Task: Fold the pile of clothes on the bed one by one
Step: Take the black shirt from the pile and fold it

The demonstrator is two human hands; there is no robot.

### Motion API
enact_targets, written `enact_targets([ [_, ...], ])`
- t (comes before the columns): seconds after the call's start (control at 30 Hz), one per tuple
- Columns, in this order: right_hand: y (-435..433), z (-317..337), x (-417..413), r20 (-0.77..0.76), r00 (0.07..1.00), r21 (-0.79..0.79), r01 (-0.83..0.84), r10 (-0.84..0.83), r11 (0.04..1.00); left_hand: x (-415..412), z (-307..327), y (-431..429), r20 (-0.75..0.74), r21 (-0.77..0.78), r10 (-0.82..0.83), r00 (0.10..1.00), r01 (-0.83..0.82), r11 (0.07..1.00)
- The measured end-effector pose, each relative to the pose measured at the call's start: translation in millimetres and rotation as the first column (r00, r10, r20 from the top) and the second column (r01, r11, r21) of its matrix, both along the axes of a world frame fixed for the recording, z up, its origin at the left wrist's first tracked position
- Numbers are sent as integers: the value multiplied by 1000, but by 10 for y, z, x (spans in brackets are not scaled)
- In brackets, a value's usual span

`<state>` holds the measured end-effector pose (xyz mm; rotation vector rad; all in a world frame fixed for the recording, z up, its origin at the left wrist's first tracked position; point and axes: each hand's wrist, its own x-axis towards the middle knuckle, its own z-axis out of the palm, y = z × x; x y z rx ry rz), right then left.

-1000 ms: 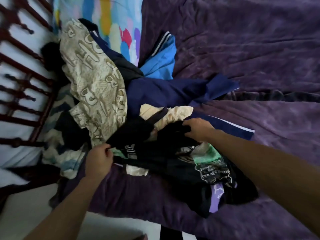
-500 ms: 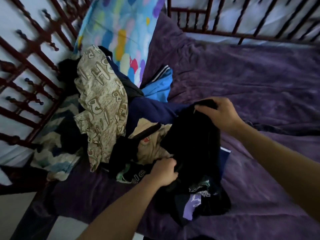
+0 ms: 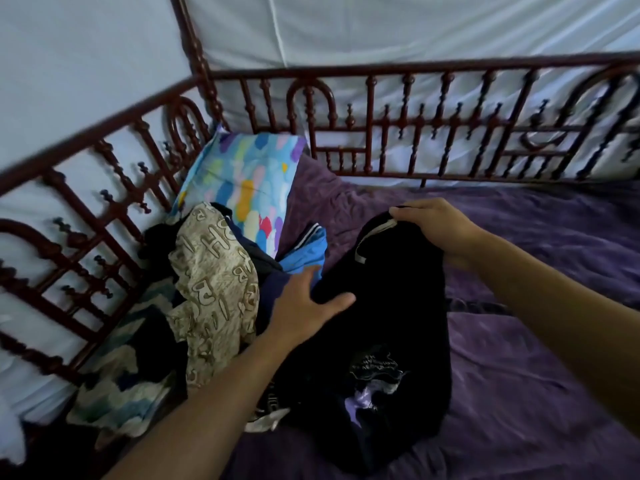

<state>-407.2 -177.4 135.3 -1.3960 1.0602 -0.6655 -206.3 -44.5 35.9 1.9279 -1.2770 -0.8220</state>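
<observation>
Since the earlier frame, my left hand (image 3: 308,299) has released the bunched cloth it clutched and now lies spread, fingers straight, on the black shirt (image 3: 391,323) where that shirt meets the pile of clothes (image 3: 214,289). My right hand (image 3: 440,230) has carried the shirt's neck edge (image 3: 379,230) farther toward the far rail (image 3: 370,116) and pinches it there, fingers curled over the fabric. The hands are well apart, one at each end of the shirt's upper part. The shirt drapes from the right hand down across the purple bedspread (image 3: 540,393) toward the near edge of the bed, print (image 3: 374,367) facing up, just right of the pile, which sits against the left rail. I judge the shirt light, limp and not fragile: it will sag wherever unsupported and may drag neighbouring garments along. Recommended hold: both shoulder seams, one per hand. Whether its lower hem is free of the pile cannot be determined from this view.
</observation>
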Motion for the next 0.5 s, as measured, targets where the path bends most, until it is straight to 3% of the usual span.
enact_targets([
  [0.07,253,244,63,75,997,16,1,-2,1000,-235,-26,84,161,110,-98,982,81,991],
  [0.17,573,597,-48,166,984,74,47,-58,996,-280,-47,251,259,175,-14,966,-33,984],
  [0.23,742,778,-227,195,972,87,116,-131,989,-269,27,378,156,37,52,986,-59,998],
  [0.33,1031,938,-457,215,947,118,216,-238,969,-506,364,521,-216,-204,-22,976,-23,979],
  [0.37,1139,968,-501,217,941,133,236,-261,963,-630,445,530,-208,-216,-64,976,18,976],
  [0.5,1549,1129,-716,259,910,164,290,-325,943,-978,515,602,270,-107,-75,960,107,988],
])
